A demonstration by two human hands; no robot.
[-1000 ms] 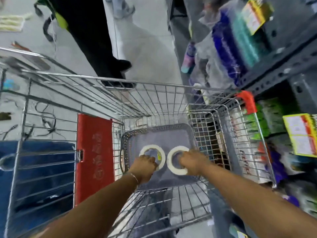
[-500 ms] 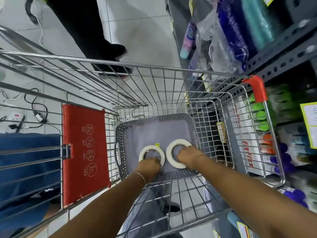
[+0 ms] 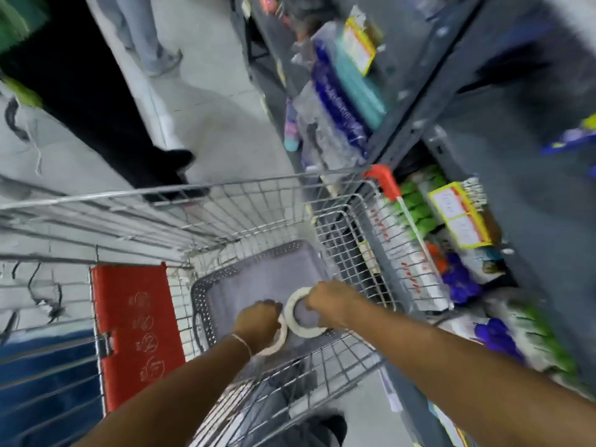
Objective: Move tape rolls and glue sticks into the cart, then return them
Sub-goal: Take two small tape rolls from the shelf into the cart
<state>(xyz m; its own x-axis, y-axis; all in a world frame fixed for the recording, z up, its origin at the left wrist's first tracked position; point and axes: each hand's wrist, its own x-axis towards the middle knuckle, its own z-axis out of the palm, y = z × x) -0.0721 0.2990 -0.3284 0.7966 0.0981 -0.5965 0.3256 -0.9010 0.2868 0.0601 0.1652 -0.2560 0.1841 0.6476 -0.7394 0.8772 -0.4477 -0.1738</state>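
We grip one tape roll [image 3: 301, 317] with our right hand [image 3: 332, 300] and another [image 3: 280, 337] with our left hand [image 3: 258, 322], inside the basket [image 3: 206, 304] in the cart [image 3: 225, 201]. No glue sticks show; returning looks still ahead.

Both my arms reach forward and down, bare to the elbow, converging toward the middle. My left hand [image 3: 258, 324] is knuckles-up, fingers curled under and closed on a tape roll; a thin bracelet [image 3: 242, 342] circles that wrist. My right hand [image 3: 332, 303] sits just beside it, slightly farther out, fingers bent down and pinching the rim of a second roll.
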